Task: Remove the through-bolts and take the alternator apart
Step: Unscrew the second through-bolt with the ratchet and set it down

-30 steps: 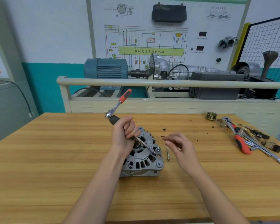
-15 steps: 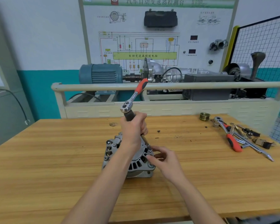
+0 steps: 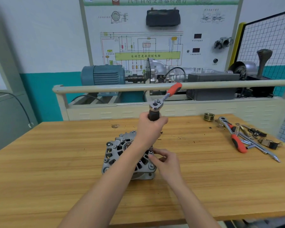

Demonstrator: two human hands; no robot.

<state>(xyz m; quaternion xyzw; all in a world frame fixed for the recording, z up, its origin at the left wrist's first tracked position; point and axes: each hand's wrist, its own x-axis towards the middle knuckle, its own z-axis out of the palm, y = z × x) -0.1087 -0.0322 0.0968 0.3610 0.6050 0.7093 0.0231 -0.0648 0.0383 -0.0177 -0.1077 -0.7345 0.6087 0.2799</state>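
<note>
While the left hand (image 3: 150, 127) grips the ratchet (image 3: 161, 102), right fingers (image 3: 156, 159) pinch its socket (image 3: 151, 151) on the alternator (image 3: 122, 155).

Silver-grey alternator (image 3: 120, 155), orange-handled ratchet (image 3: 167, 94), striped tan wooden table (image 3: 56, 170)

Single head-worn wide-angle view, looking forward and down, close over wooden workbench (image 3: 56, 170)

Left hand (image 3: 149, 127) raised, fingers wrapped round a black grip, forearm reaching up from below. Right hand (image 3: 165, 160) lower, fingers (image 3: 155, 159) curled, pinching near the shaft's foot.
</note>
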